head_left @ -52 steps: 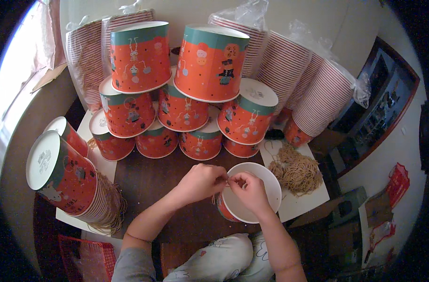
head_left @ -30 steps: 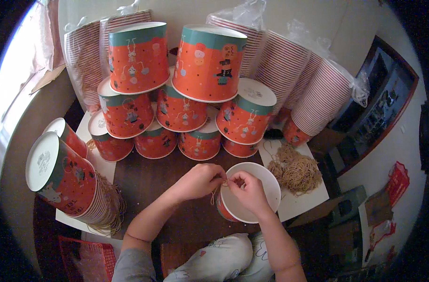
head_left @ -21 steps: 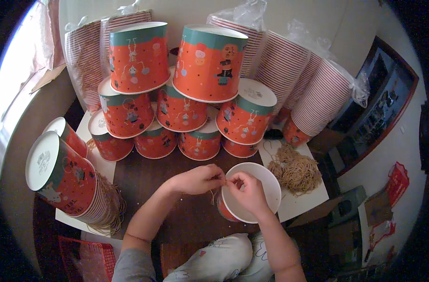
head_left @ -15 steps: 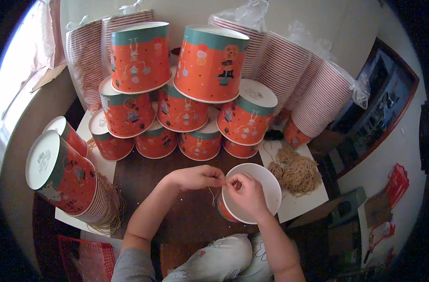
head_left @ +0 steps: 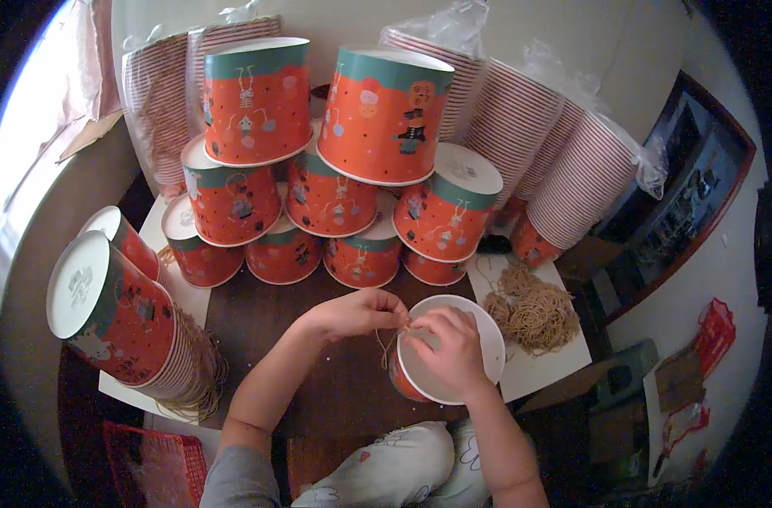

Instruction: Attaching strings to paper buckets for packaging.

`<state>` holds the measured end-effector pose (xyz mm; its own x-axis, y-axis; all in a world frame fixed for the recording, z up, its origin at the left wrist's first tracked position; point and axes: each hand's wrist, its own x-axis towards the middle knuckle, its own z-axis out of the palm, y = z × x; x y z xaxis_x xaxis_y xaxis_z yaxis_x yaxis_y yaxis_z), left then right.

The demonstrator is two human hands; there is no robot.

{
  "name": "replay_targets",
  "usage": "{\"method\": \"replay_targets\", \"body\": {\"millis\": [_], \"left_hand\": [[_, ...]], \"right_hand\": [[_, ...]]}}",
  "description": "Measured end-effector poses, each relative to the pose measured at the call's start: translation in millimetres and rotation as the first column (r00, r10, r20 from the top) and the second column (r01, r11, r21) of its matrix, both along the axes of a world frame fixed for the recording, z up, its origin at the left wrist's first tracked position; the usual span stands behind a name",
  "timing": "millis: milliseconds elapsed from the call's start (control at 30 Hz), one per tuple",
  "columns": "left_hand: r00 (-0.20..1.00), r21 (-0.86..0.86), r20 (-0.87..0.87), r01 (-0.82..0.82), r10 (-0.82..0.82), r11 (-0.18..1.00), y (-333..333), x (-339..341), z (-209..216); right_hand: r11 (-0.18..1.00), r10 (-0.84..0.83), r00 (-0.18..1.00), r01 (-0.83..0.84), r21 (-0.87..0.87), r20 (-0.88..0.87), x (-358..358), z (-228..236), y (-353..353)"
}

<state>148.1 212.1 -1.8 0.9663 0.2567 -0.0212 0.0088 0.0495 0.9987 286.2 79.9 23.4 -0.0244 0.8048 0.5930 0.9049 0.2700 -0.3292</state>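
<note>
Twine [head_left: 385,349] — in left fingers [head_left: 393,318], dangling below

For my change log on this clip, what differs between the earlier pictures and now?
The right hand has turned so more of its back shows, at the left rim of the white-lined paper bucket. The left hand went from curled to flatter. A strand of tan twine hangs there, not visibly let go. The stacked orange buckets and twine pile stayed put.

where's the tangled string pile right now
In the head view, the tangled string pile lies on the white surface just right of the open bucket.
</note>
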Motion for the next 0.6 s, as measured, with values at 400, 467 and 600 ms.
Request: {"method": "replay_targets", "body": {"millis": [400,467,600], "left_hand": [[0.997,0.236,0.043,-0.070,0.061,0.969,0.2,-5.3,4.3],[0.994,0.390,0.105,-0.073,0.035,0.918,3.2,-5.2,0.2],[0.997,0.609,0.066,-0.069,0.036,0.790,-6.1,-2.8,7.3]], "right_hand": [[1.000,-0.009,0.996,0.007,-0.024,-0.085,1.3,-1.5,1.1],[0.999,-0.006,0.995,0.003,-0.032,-0.098,2.0,-1.3,0.8],[0.998,0.002,0.984,-0.013,-0.063,-0.176,2.4,-3.9,2.7]]}}
